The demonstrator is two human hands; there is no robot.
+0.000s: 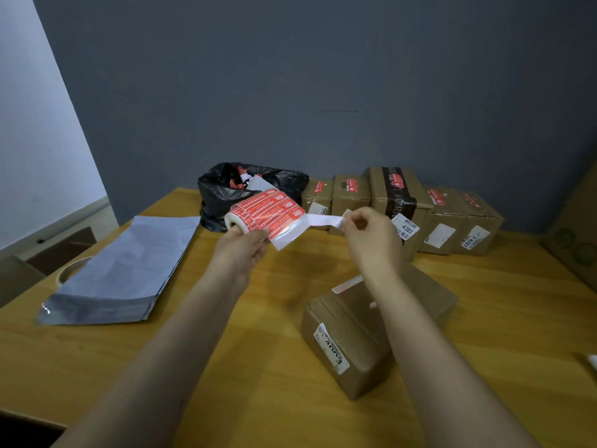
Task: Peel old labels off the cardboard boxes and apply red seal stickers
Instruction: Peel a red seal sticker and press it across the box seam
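Left hand is gripping the sticker roll up above the box while the right hand is pinching its backing strip, which is looking light, floppy and tear-prone, so I'm guessing gripping near the corner is working best.

Above the wooden worktop the left hand holds a roll of red stickers, and the right hand pinches the end of its white backing strip between curled fingers. A cardboard box with a white label lies under the right forearm. Five more boxes, each bearing a red sticker, line the wall beside a black bag. A stack of grey mailing bags lies to the left.
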